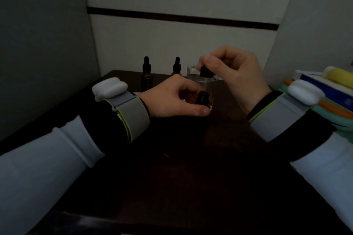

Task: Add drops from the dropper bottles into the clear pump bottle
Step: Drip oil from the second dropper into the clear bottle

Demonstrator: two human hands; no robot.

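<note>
Pump bottle (211,87), clear and hard to make out in the dim light, stands on the counter (181,168) between our two hands, toward the back. Our right hand (235,76) hovers over it, thumb and forefinger pinching the black top of a dropper (206,72) right at the bottle's upper part; we cannot tell whether the tip is inside the neck. Just in front, our left hand (172,97) curls its thumb and fingers round a small dark open bottle (201,98), its uncapped neck pointing up and tilted slightly toward the pump bottle. Behind the left hand two more dropper bottles stand upright with their caps on, one (146,76) to the left and one (177,66) partly hidden by our knuckles. Both wrists wear a grey band, left (131,112) and right (277,118), each carrying a white pod. At the right edge lies a pile (334,89) with a blue box, a yellow roll and orange and teal pieces.
</note>
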